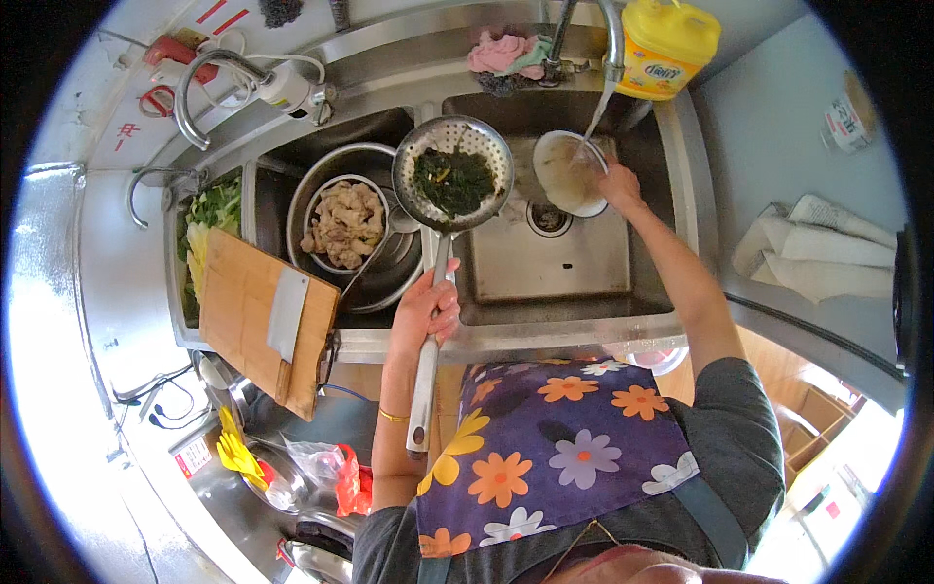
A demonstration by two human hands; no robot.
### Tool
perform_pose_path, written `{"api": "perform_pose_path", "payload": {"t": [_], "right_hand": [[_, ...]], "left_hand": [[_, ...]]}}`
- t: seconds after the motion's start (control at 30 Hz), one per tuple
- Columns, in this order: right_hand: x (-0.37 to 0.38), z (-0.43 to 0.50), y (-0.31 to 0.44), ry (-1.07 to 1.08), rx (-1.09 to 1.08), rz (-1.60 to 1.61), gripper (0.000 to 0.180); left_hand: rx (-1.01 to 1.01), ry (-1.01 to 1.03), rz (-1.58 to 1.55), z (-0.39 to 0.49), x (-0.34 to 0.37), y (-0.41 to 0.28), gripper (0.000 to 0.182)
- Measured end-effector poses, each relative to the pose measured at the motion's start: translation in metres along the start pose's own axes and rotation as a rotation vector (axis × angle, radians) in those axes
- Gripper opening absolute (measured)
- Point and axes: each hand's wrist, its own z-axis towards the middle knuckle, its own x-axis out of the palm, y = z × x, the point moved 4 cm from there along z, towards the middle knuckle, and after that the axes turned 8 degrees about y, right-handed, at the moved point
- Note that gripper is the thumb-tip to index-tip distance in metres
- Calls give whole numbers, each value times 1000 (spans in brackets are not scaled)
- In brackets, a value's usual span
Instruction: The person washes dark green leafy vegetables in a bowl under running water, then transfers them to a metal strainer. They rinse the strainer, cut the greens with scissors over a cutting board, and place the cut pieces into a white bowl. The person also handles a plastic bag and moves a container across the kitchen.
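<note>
My left hand [427,303] grips the handle of a perforated metal skimmer [410,191], which holds dark green leafy food [454,181]. My right hand [622,188] holds the rim of a white bowl [584,212], tilted in the right sink basin [598,270] with cloudy liquid in it. Water runs from the faucet [614,51] into the bowl. Left of the skimmer, a bowl of pale meat pieces [344,223] stands inside a larger metal pot [298,212]. A metal ladle [401,219] lies in that pot, partly hidden by the skimmer.
A wooden cutting board [237,292] with a cleaver [289,306] lies over the sink's left edge, near leafy greens [219,208]. Cloths [503,55] and a yellow jug [668,44] stand behind the basin. A second faucet [219,58] arches at the back left.
</note>
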Motion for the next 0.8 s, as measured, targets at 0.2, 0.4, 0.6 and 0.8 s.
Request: {"api": "perform_pose_path", "payload": {"t": [0.2,0.4,0.6,0.8], "right_hand": [[-39,-27,83,-128,-440,-407,57],[-26,-16,73,-178,-382,-248,54],[63,2,-5,333,382,1000,46],[-3,-46,14,-82,10,493,25]], "left_hand": [[27,9,41,-2,7,-9,33],[17,-20,87,-6,13,-6,32],[-28,-8,122,-2,20,6,32],[-132,40,143,6,30,20,31]]}}
